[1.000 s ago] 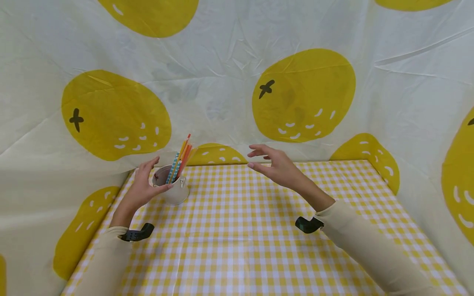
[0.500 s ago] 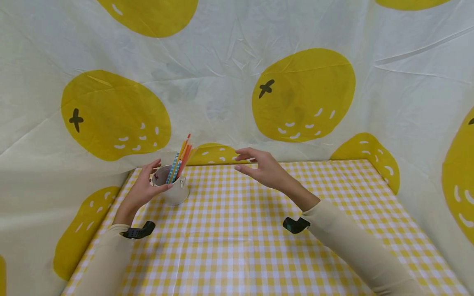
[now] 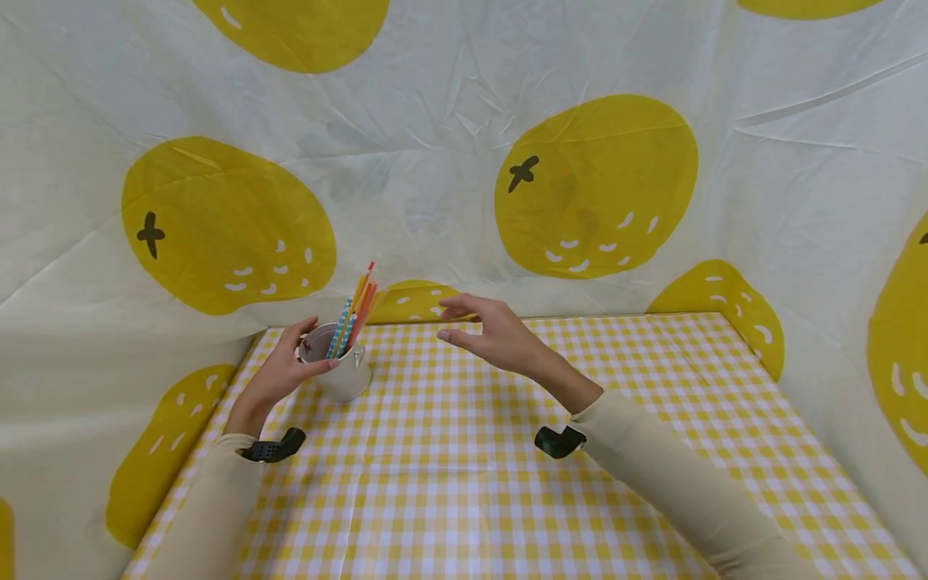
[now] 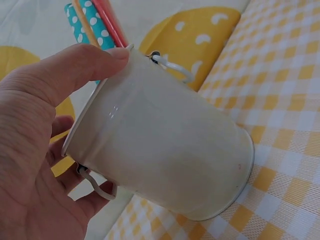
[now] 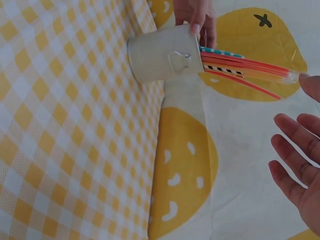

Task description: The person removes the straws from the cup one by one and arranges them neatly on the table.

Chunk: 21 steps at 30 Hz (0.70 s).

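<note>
A small off-white metal bucket (image 3: 346, 380) with little side handles stands upright at the table's back left. Slim straw-like sticks (image 3: 360, 306) lean in it: teal with white dots, orange, red and yellow. My left hand (image 3: 279, 369) holds the bucket by its rim. In the left wrist view its thumb (image 4: 75, 65) lies over the rim of the bucket (image 4: 165, 135), and the fingers go behind it, partly hidden. To the right of the bucket, my right hand (image 3: 489, 332) hovers above the table with loosely bent fingers and nothing in them. The right wrist view shows those fingers (image 5: 295, 155) spread apart.
A yellow-and-white checked cloth (image 3: 449, 483) covers the table. White sheeting with large yellow fruit prints (image 3: 594, 193) hangs close behind the table and along both sides. A black wrist camera (image 3: 561, 441) sits under the right sleeve's cuff.
My right hand has moved left toward the bucket. My left hand has shifted very slightly to the right at the rim. Bucket and sticks stay in place.
</note>
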Each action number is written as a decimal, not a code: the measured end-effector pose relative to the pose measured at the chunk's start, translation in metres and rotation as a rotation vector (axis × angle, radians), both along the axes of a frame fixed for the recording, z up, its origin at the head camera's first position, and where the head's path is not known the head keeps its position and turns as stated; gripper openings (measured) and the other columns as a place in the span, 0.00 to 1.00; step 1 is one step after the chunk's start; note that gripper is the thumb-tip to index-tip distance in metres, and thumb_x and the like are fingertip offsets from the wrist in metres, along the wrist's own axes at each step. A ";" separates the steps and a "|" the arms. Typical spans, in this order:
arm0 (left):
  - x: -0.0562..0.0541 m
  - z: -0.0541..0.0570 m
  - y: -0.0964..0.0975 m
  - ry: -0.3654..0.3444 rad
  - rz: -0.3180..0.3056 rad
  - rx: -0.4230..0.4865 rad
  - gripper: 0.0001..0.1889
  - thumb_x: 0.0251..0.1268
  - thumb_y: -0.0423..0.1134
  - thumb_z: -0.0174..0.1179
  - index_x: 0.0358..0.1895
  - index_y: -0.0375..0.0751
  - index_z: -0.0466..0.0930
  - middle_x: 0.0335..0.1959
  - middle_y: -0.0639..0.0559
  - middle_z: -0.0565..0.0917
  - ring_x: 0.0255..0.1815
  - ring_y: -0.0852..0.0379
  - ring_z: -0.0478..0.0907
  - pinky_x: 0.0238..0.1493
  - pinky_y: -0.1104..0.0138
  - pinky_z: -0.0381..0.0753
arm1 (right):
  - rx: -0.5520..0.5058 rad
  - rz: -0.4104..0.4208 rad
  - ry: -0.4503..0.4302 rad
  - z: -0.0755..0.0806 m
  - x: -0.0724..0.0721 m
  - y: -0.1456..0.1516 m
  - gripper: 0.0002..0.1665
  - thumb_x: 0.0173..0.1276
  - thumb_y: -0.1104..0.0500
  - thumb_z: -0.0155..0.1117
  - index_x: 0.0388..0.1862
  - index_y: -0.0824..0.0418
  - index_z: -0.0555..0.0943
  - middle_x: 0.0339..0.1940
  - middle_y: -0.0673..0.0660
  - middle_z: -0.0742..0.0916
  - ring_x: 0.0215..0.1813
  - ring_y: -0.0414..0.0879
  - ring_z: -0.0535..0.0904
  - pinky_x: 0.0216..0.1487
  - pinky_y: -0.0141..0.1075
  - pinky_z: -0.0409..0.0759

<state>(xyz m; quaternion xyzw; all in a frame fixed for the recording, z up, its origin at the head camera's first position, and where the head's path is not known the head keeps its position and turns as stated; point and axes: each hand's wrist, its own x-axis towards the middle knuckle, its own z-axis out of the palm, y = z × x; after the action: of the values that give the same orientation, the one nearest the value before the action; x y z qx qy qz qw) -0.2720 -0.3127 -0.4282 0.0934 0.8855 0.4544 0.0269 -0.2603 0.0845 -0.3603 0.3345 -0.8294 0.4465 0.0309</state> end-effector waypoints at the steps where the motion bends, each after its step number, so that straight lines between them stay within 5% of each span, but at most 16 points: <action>1: 0.000 0.000 0.000 -0.006 0.002 0.003 0.54 0.64 0.44 0.72 0.83 0.39 0.43 0.79 0.32 0.49 0.70 0.34 0.54 0.66 0.40 0.60 | 0.001 0.002 0.002 0.000 0.000 -0.002 0.28 0.73 0.47 0.67 0.69 0.53 0.77 0.55 0.47 0.87 0.61 0.45 0.80 0.63 0.47 0.76; 8: -0.003 -0.003 -0.002 -0.010 -0.007 0.005 0.49 0.64 0.42 0.71 0.81 0.35 0.48 0.76 0.34 0.52 0.62 0.38 0.56 0.59 0.45 0.63 | -0.013 0.023 0.003 -0.001 -0.002 -0.017 0.30 0.72 0.48 0.68 0.69 0.56 0.77 0.55 0.49 0.87 0.61 0.49 0.81 0.62 0.51 0.76; 21: -0.007 0.000 -0.006 -0.045 -0.032 -0.026 0.49 0.65 0.45 0.70 0.80 0.36 0.48 0.74 0.31 0.48 0.63 0.36 0.54 0.60 0.45 0.63 | -0.037 0.047 -0.008 -0.012 -0.006 -0.044 0.30 0.71 0.49 0.69 0.69 0.54 0.77 0.55 0.51 0.87 0.60 0.51 0.81 0.60 0.48 0.78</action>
<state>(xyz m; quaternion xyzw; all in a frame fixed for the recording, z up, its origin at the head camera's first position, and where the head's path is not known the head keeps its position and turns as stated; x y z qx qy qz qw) -0.2791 -0.3183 -0.4279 0.0971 0.8889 0.4443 0.0552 -0.2664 0.0408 -0.3720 0.3514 -0.8131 0.4635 0.0234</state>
